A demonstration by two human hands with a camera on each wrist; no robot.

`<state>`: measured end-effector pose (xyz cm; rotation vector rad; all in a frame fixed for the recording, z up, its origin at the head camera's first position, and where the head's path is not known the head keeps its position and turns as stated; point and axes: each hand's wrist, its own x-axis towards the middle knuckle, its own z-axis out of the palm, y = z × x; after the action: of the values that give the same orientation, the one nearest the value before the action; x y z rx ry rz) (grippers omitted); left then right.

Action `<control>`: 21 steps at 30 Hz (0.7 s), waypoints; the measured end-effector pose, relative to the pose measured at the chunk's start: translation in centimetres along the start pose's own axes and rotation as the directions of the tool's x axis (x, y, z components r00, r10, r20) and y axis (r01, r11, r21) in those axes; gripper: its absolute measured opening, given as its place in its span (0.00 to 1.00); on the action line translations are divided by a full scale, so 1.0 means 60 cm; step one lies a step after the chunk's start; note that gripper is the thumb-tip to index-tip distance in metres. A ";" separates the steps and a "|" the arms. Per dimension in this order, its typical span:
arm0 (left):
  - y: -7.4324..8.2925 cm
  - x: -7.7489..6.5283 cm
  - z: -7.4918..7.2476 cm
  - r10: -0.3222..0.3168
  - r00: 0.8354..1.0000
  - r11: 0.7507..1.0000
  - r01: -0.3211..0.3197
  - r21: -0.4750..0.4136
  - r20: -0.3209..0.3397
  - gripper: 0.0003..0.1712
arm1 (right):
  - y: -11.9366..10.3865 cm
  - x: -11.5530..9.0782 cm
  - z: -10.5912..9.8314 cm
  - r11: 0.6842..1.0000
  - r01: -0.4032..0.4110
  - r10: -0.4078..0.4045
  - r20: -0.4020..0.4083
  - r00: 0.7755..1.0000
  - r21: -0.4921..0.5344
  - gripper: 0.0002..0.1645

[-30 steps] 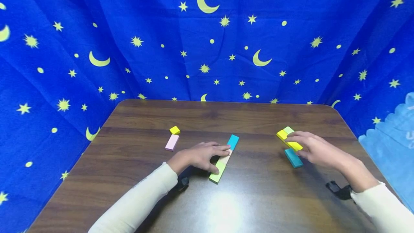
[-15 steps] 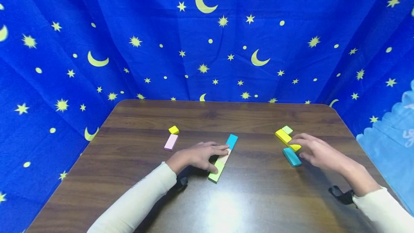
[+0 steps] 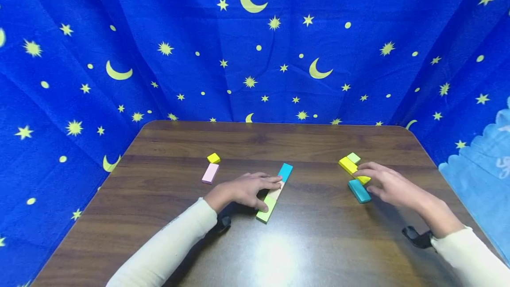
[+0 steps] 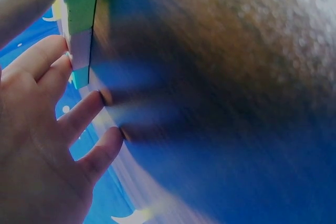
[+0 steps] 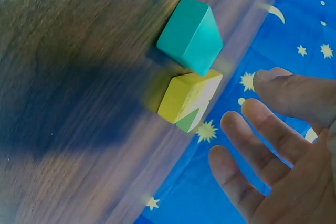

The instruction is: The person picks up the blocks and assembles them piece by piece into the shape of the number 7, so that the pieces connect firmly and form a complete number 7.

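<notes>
My left hand (image 3: 252, 191) lies spread over a straight row of blocks. In that row are a light green block (image 3: 266, 213), a pale cream block (image 3: 275, 192) and a blue block (image 3: 285, 172). The thumb touches the green one, and the fingertips reach the cream and blue ones. In the left wrist view, two other fingertips (image 4: 113, 136) meet the table beyond the row. My right hand (image 3: 392, 185) hovers with loosely bent fingers beside a yellow block (image 3: 347, 164) and a teal block (image 3: 359, 191). Nothing shows between its fingers in the right wrist view.
A small light green block (image 3: 353, 157) sits behind the long yellow one. To the left are a pink block (image 3: 210, 173) and a small yellow block (image 3: 214, 158). A blue star-patterned curtain (image 3: 255, 56) hangs behind the wooden table (image 3: 318, 242).
My right hand has drawn back slightly to the right, uncovering more of the yellow block. My left hand stays on the row. The head view has shifted a little.
</notes>
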<state>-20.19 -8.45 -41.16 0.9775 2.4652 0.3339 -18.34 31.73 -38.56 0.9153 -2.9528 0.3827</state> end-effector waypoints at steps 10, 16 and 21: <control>-0.003 0.000 0.002 0.001 1.000 1.000 -0.001 -0.003 0.002 0.44 | 0.036 0.019 0.010 0.998 0.042 -0.044 -0.030 0.999 -0.052 0.25; -0.003 0.001 0.000 0.004 1.000 1.000 -0.004 -0.005 0.004 0.44 | 0.070 0.049 0.019 0.980 0.090 -0.099 -0.042 0.994 -0.179 0.30; -0.003 0.002 0.000 0.000 1.000 1.000 0.000 -0.003 0.007 0.44 | 0.080 0.067 0.027 0.964 0.131 -0.142 -0.030 0.989 -0.231 0.31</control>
<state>-20.36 -8.49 -41.29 0.9755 2.4579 0.3334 -24.27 32.92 -40.84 1.0549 -2.7940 0.0556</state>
